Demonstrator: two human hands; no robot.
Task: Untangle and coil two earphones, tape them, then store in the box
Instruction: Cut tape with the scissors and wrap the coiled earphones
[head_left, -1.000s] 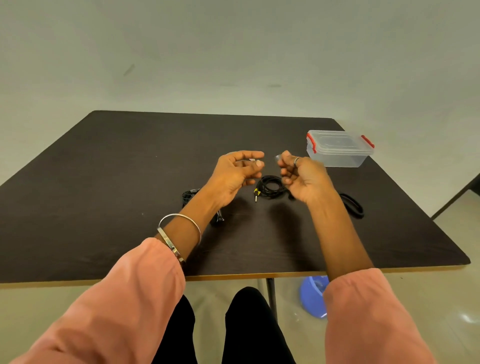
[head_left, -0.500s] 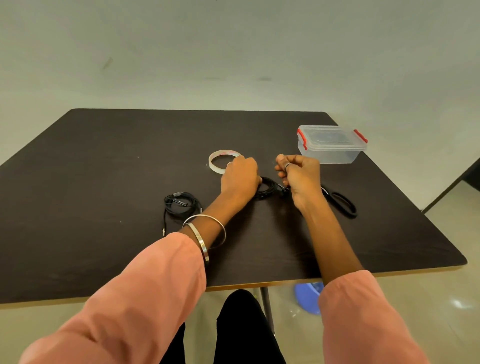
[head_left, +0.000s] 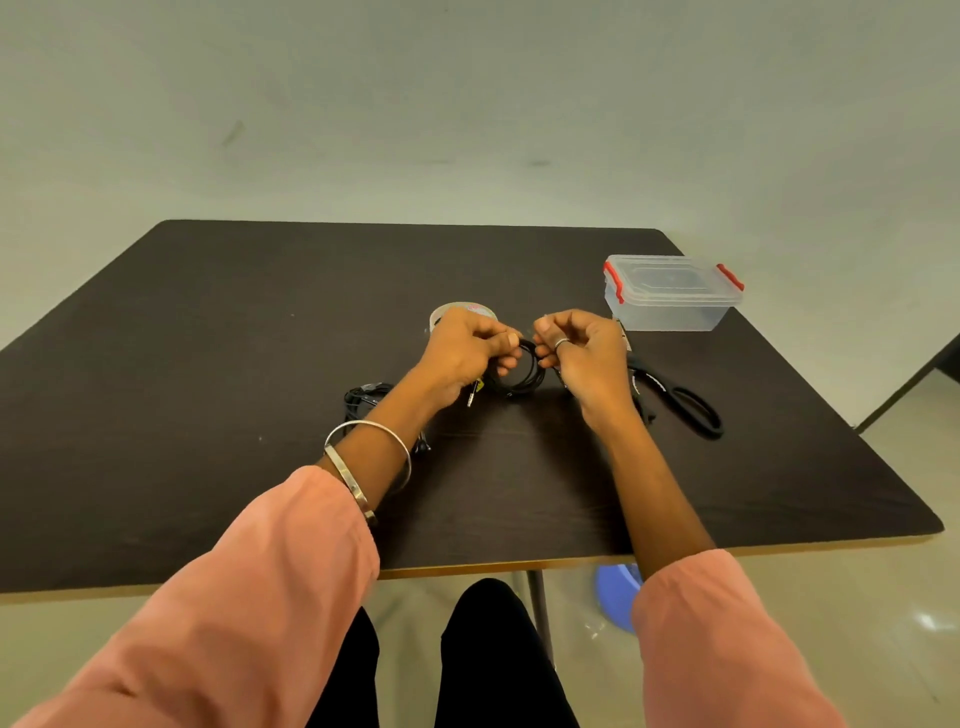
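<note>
Change: both hands come down from mid-air to the coil (head_left: 519, 371) on the worktop (head_left: 208, 364), and now lift it slightly between them.
Left hand (head_left: 462, 348): grip clamped on the coil's left side, thumb and forefinger pinching the loops.
Right hand (head_left: 584, 353): grip pinched at the coil's right side; a strip of tape there is likely, but too small to tell.
Plug (head_left: 471, 397): dangles just below the left hand.
Tape roll (head_left: 457, 312): on the worktop just behind the left hand, partly hidden.
Second earphone (head_left: 361, 397): bundled on the worktop, left of the left wrist, not held.
Scissors (head_left: 680, 402): lying right of the right hand.
Box (head_left: 670, 291): lid on, far right, well apart from the coil.
Meaning: taping of the first coil looks under way; the second earphone and boxing remain.
</note>
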